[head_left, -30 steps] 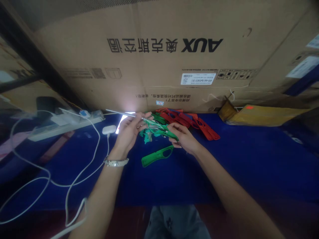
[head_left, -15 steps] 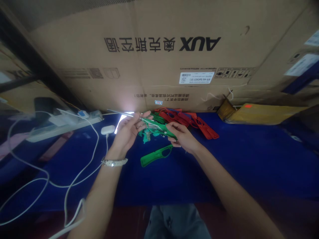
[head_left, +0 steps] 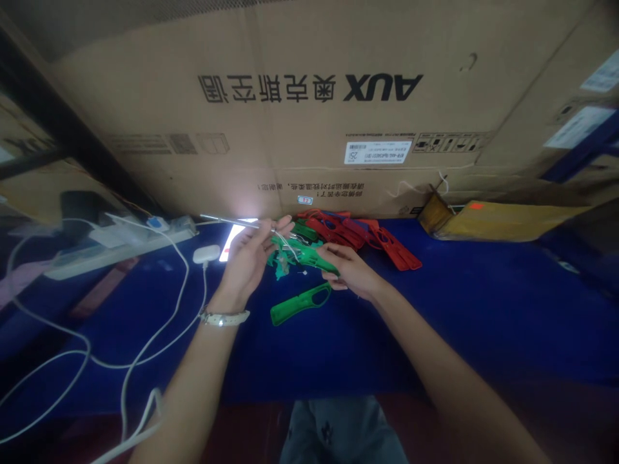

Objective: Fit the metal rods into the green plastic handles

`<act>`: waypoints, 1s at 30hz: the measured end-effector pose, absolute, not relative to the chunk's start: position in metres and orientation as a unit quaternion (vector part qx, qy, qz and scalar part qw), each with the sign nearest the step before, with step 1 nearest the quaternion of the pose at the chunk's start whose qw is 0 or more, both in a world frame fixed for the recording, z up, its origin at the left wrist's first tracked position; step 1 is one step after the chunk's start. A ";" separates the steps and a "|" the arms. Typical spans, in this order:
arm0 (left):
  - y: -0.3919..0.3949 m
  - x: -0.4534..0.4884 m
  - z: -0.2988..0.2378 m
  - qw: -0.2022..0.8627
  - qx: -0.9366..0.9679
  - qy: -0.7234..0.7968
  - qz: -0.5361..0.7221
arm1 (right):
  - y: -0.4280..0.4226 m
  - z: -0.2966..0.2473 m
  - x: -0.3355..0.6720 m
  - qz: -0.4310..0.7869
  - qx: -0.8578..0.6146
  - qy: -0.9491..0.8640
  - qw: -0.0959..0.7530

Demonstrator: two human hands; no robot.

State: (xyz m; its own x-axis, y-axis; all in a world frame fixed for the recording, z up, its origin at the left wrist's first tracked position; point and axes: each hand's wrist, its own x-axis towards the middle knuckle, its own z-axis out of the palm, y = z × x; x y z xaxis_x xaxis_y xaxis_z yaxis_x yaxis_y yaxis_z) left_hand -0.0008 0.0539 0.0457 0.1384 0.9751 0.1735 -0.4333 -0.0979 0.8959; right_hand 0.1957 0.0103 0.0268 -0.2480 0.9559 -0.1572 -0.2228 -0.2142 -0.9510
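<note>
My left hand (head_left: 247, 261) is pinched round a thin metal rod (head_left: 223, 221) that points out to the left. Thin white wire (head_left: 289, 245) trails from the rod's right end over a green plastic casing (head_left: 314, 258). That casing, like the handle shell of a long lighter, is gripped at its right end by my right hand (head_left: 353, 270). Below them a separate green shell half (head_left: 294, 307) with an oval hole lies on the blue table (head_left: 309, 361). Small green pieces (head_left: 282, 267) lie just behind my hands, partly covered.
Red casings (head_left: 399, 250) are heaped behind my right hand. A lit screen (head_left: 229, 245) and a white charger (head_left: 206, 254) lie to the left, with white cables (head_left: 169, 322) and a power strip (head_left: 120, 245). A yellow packet (head_left: 503, 221) sits right, against a cardboard box (head_left: 290, 38).
The green casing has turned in my right hand, showing more of its inside, and the white wire now loops out over it. My left hand still holds the rod. The view shifted slightly.
</note>
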 end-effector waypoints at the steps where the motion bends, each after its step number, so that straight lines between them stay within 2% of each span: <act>1: 0.054 0.000 0.045 0.598 0.454 0.292 0.593 | 0.010 0.026 0.196 0.657 -0.419 -0.438 0.449; 7: 0.054 0.007 0.042 0.576 0.439 0.273 0.633 | 0.012 0.021 0.194 0.664 -0.412 -0.440 0.443; 30: 0.057 0.005 0.039 0.596 0.423 0.262 0.630 | 0.012 0.022 0.195 0.694 -0.397 -0.411 0.439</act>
